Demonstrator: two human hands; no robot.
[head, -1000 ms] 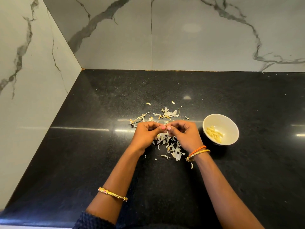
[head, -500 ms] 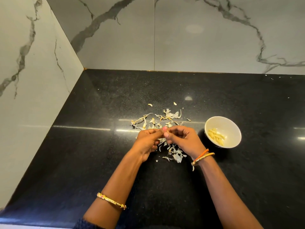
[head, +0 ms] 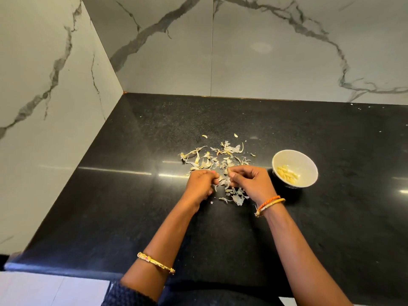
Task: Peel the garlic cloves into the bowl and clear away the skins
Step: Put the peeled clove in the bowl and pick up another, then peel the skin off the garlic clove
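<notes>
My left hand (head: 199,184) and my right hand (head: 252,182) hover close together over a scatter of papery garlic skins (head: 223,151) on the black counter (head: 331,217). Both have curled fingers. The left fingertips pinch a small garlic clove, mostly hidden. The right thumb and fingers pinch a pale bit of skin beside it. More skins (head: 237,197) lie under and in front of the hands. To the right of my right hand stands a small white bowl (head: 305,159) holding several peeled yellowish cloves (head: 287,174).
Marble-pattern walls close the counter at the back (head: 265,62) and on the left (head: 44,107). The counter's front edge (head: 55,269) runs near my body. A few stray skin bits (head: 204,136) lie behind the pile.
The two hands, fingertips together a second ago, have drawn slightly apart. They have also moved a little toward me, uncovering more of the skins behind them.
</notes>
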